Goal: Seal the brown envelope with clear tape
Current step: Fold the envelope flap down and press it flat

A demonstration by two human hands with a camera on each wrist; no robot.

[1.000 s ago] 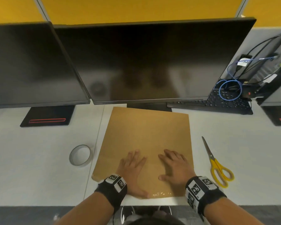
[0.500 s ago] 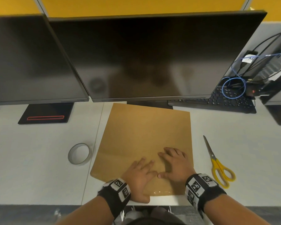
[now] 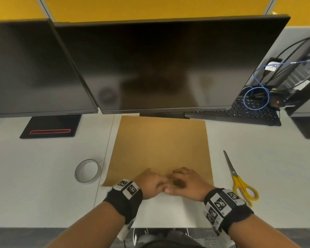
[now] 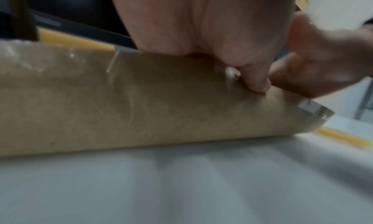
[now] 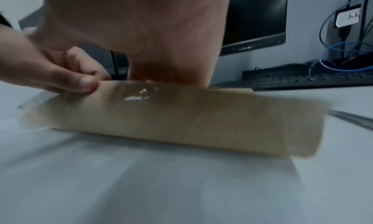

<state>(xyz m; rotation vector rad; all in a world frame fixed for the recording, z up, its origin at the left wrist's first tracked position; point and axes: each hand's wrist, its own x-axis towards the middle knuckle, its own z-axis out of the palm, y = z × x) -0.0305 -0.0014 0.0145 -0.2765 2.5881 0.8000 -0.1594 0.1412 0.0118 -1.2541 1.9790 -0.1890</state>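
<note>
tape roll (image 3: 87, 170) lies on counter (image 3: 34, 176), lower left of frame, just beside brown envelope (image 3: 161, 145), which sits centre frame w/ its near end curled up and folded over. left hand (image 3: 149, 183) pinches that raised fold, thumb under, fingers curled over. right hand (image 3: 188, 183) pinches same fold, touching the left. clear tape (image 4: 228, 71) shows glossy along the fold; one end overhangs a corner. scissors (image 3: 240, 179) lower right, untouched. judgement: press fold flat from centre outward, both sides, to avoid bubbles; wrap the overhang under.
</note>
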